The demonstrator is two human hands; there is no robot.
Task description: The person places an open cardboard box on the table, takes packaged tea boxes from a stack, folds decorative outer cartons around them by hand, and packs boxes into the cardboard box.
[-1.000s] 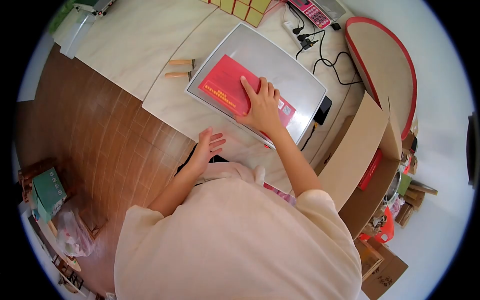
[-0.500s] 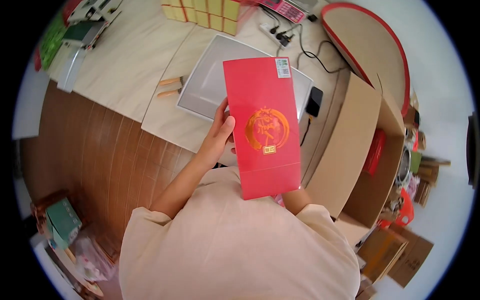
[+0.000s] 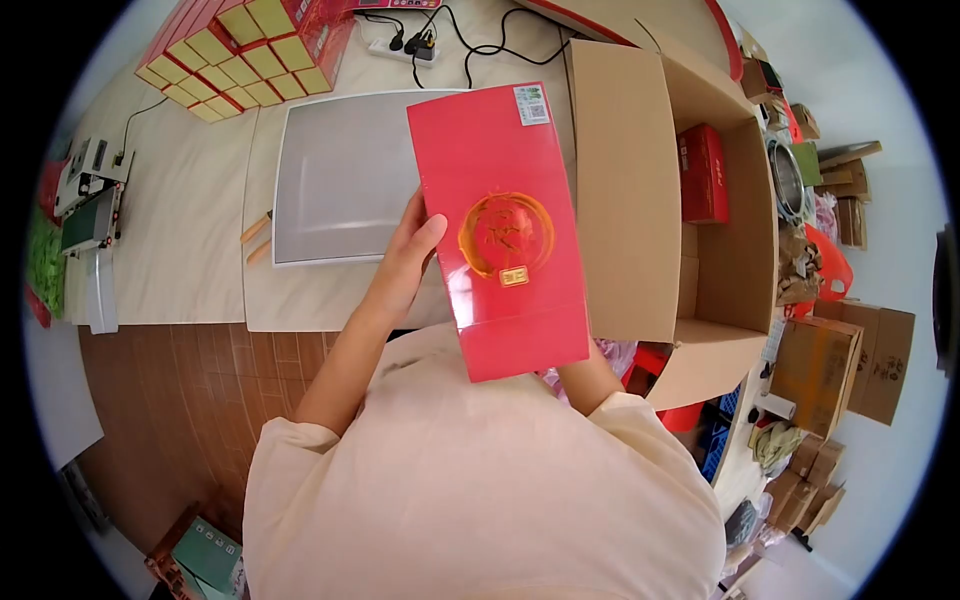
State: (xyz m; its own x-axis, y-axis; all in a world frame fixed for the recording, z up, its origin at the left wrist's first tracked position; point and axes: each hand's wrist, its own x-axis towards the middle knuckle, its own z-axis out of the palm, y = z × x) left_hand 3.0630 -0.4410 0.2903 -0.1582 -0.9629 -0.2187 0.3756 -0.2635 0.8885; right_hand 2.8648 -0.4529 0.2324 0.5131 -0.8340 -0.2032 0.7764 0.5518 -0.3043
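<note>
A glossy red box [image 3: 505, 230] is held up in front of my chest, its broad face toward me. It carries a gold ring emblem, a small gold label and a white QR sticker at its top right corner. My left hand [image 3: 408, 248] grips the box's left edge, thumb on the front and the other fingers behind. My right forearm runs up to the lower right of the box, and the right hand itself is hidden behind it. Beyond the box, a grey-white tray [image 3: 340, 180] lies on the table.
An open cardboard carton [image 3: 625, 200] stands at the right with another red box [image 3: 703, 173] inside. Stacked red-and-yellow boxes [image 3: 240, 70] sit at the back left. Two wooden-handled tools [image 3: 258, 240] lie by the tray. A power strip [image 3: 402, 50] and cables lie behind it.
The view has turned to the right, so the carton and its red box show more fully. The held red box has shifted slightly left and up in view, still in my left hand.
</note>
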